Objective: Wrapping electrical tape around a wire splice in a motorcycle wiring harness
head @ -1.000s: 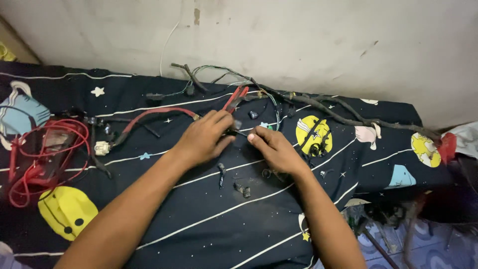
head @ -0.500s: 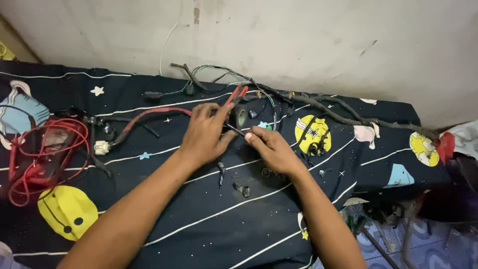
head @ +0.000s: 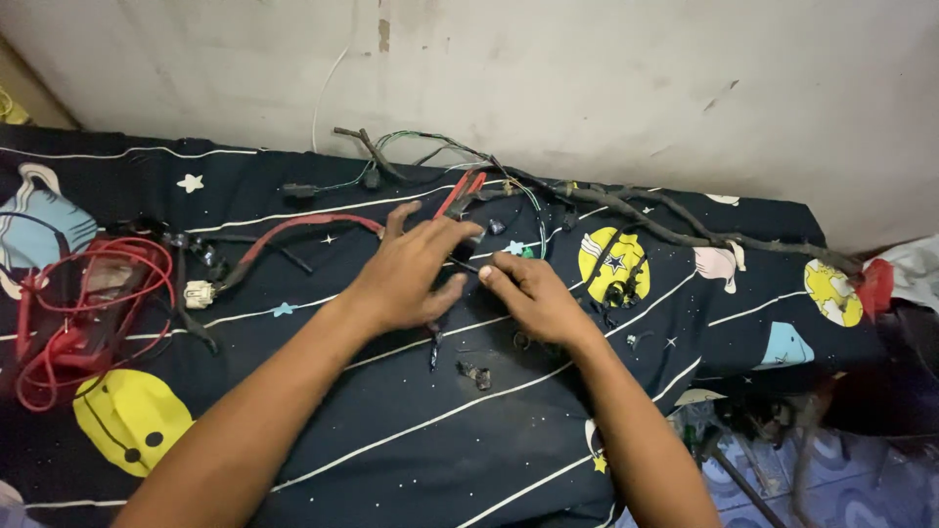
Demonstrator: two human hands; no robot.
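Both forearms stretched forward, left hand (head: 406,276) palm down with fingers spread, right hand (head: 528,298) curled, fingertips meeting

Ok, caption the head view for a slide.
Left hand and right hand meet over a small dark part amid a wiring harness on a space-print sheet.

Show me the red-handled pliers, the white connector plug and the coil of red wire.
red-handled pliers (head: 458,192), head view, on the handles.
white connector plug (head: 199,293), head view, its body.
coil of red wire (head: 59,328), head view, on a loop.

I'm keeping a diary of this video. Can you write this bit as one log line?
left hand: on red-handled pliers | right hand: pinching small black part | wire harness: along wall | red leads: far left
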